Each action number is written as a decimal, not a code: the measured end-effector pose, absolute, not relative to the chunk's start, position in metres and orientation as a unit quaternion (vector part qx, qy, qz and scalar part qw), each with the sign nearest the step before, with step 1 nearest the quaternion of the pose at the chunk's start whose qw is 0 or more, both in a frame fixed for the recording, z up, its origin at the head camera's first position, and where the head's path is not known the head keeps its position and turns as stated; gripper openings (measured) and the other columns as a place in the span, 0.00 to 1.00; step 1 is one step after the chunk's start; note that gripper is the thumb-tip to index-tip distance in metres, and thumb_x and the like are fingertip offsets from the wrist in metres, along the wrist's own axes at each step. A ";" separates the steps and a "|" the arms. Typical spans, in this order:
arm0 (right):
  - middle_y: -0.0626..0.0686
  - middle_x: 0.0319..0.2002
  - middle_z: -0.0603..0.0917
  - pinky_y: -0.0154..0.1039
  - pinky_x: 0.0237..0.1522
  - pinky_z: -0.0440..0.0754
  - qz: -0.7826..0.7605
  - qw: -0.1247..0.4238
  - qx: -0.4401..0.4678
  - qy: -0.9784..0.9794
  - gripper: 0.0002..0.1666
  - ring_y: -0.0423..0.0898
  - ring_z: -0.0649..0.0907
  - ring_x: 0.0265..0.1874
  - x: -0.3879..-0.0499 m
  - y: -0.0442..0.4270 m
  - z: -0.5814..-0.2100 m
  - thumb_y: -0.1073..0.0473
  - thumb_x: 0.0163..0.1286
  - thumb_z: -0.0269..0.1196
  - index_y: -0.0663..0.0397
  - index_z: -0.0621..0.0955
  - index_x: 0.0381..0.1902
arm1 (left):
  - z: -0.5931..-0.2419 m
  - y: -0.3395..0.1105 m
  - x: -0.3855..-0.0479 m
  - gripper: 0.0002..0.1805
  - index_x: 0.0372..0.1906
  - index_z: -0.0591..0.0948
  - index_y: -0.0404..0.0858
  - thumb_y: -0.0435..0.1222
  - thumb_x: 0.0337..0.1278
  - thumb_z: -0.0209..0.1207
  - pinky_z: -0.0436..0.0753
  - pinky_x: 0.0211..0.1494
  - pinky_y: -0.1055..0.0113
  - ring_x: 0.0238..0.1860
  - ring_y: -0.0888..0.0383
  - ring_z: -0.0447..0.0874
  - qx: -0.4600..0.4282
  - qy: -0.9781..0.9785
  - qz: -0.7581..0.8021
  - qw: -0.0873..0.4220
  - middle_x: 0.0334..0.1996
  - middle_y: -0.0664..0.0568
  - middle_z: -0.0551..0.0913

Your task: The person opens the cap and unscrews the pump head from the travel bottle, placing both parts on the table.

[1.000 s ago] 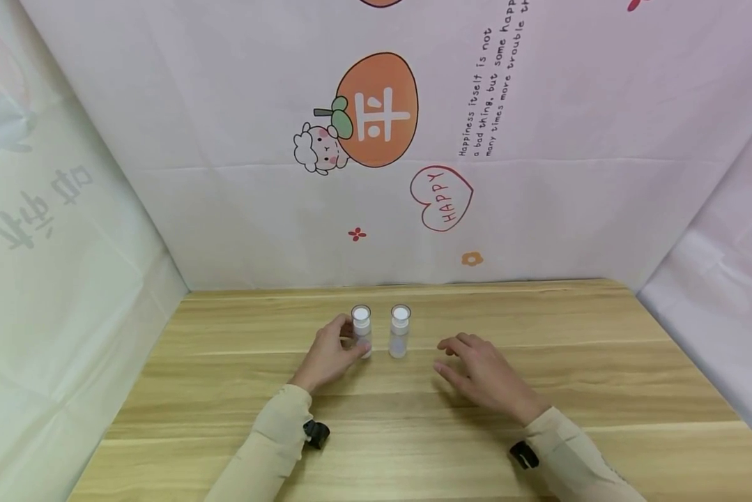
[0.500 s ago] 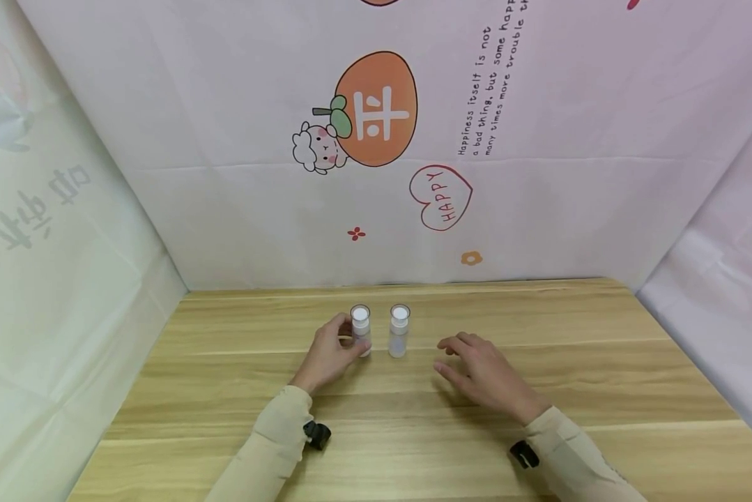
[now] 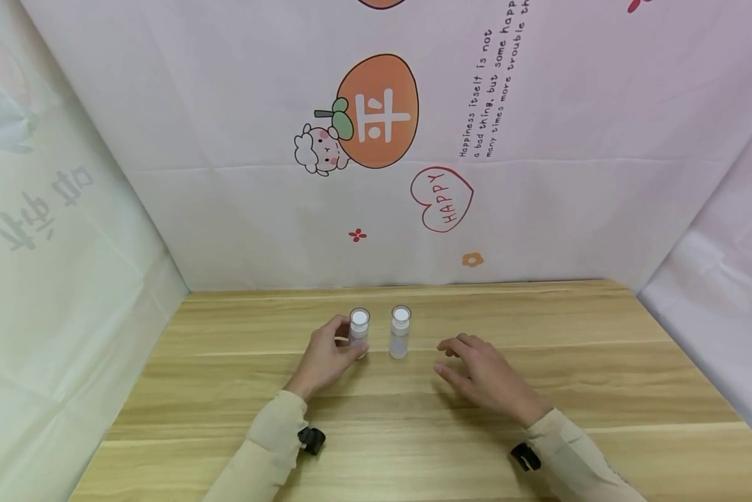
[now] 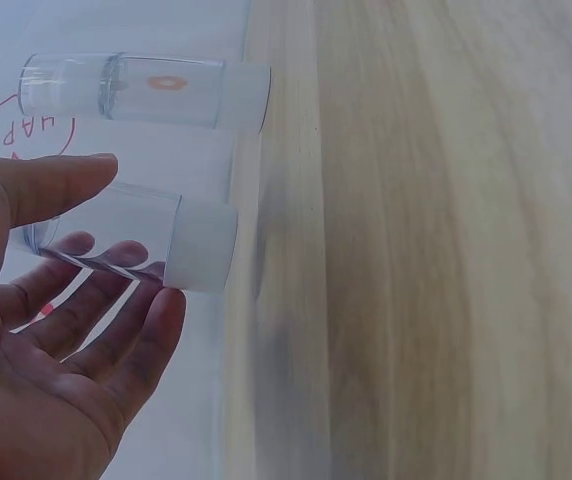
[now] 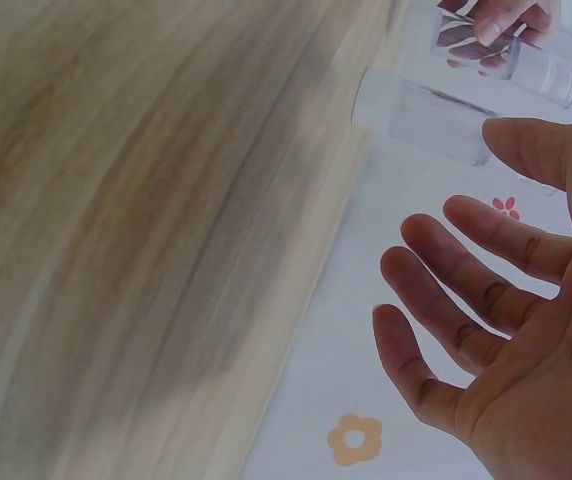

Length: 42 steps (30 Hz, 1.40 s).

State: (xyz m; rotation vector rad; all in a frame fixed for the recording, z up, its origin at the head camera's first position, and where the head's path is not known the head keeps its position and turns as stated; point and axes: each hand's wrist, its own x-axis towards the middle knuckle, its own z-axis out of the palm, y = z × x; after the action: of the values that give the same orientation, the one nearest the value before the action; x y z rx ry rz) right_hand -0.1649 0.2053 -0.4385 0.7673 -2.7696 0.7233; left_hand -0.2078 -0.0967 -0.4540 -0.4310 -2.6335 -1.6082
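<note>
Two small clear cylindrical bottles with white ends stand upright side by side near the back of the table. My left hand (image 3: 325,354) holds the left bottle (image 3: 359,333), thumb on its near side and fingers curled behind it. In the left wrist view the fingertips show against the clear wall of this bottle (image 4: 131,225), close to its white base. The right bottle (image 3: 399,333) stands apart from both hands. To its right, my right hand (image 3: 485,373) hovers over the table with loosely bent fingers and nothing in them.
The wood-grain table (image 3: 376,446) meets a white printed cloth wall (image 3: 256,223) just behind the bottles. Cloth also hangs at the left and right sides. Each forearm wears a black wrist strap.
The left hand and the left bottle have shifted slightly left, widening the gap between the bottles a little. The right hand and right bottle have stayed in place.
</note>
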 end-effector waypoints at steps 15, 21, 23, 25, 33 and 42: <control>0.47 0.46 0.83 0.47 0.46 0.83 0.257 0.088 0.254 -0.928 0.19 0.50 0.83 0.47 -0.162 0.201 -0.431 0.49 0.71 0.67 0.53 0.83 0.54 | -0.443 -0.099 -0.198 0.20 0.55 0.80 0.36 0.32 0.58 0.71 0.82 0.54 0.54 0.49 0.53 0.81 -0.163 -0.863 -0.477 0.047 0.47 0.49 0.83; 0.45 0.46 0.82 0.46 0.46 0.82 0.269 0.083 0.248 -0.927 0.20 0.49 0.83 0.47 -0.162 0.199 -0.430 0.50 0.71 0.68 0.53 0.83 0.55 | -0.439 -0.098 -0.195 0.20 0.53 0.80 0.36 0.32 0.57 0.72 0.82 0.53 0.53 0.49 0.52 0.82 -0.178 -0.870 -0.456 0.065 0.46 0.48 0.83; 0.45 0.46 0.82 0.46 0.46 0.82 0.273 0.084 0.249 -0.925 0.20 0.49 0.83 0.47 -0.162 0.199 -0.430 0.50 0.71 0.68 0.54 0.83 0.55 | -0.438 -0.098 -0.194 0.20 0.53 0.80 0.36 0.32 0.56 0.72 0.82 0.53 0.53 0.49 0.52 0.82 -0.180 -0.873 -0.448 0.068 0.47 0.48 0.83; 0.45 0.46 0.82 0.46 0.46 0.82 0.275 0.086 0.250 -0.924 0.20 0.49 0.83 0.47 -0.163 0.199 -0.430 0.50 0.71 0.68 0.54 0.83 0.55 | -0.437 -0.097 -0.193 0.20 0.53 0.80 0.36 0.32 0.56 0.72 0.82 0.53 0.53 0.49 0.52 0.82 -0.182 -0.877 -0.439 0.072 0.47 0.48 0.83; 0.45 0.48 0.82 0.48 0.46 0.83 0.304 0.086 0.254 -0.914 0.20 0.50 0.83 0.47 -0.164 0.196 -0.428 0.49 0.71 0.68 0.54 0.82 0.55 | -0.434 -0.094 -0.189 0.20 0.52 0.81 0.39 0.33 0.54 0.74 0.82 0.51 0.54 0.47 0.54 0.82 -0.198 -0.891 -0.400 0.088 0.45 0.51 0.83; 0.46 0.49 0.83 0.50 0.48 0.83 0.331 0.090 0.258 -0.903 0.20 0.50 0.83 0.47 -0.166 0.190 -0.422 0.51 0.71 0.68 0.54 0.82 0.55 | -0.429 -0.091 -0.186 0.20 0.49 0.81 0.39 0.36 0.52 0.75 0.80 0.49 0.54 0.46 0.54 0.81 -0.219 -0.900 -0.358 0.116 0.44 0.51 0.84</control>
State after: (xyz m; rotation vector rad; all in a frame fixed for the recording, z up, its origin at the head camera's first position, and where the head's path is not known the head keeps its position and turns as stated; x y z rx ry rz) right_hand -0.1664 0.1901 -0.4218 0.7665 -2.6857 0.9843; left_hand -0.1858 -0.0914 -0.4291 -0.6429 -2.6366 -1.0497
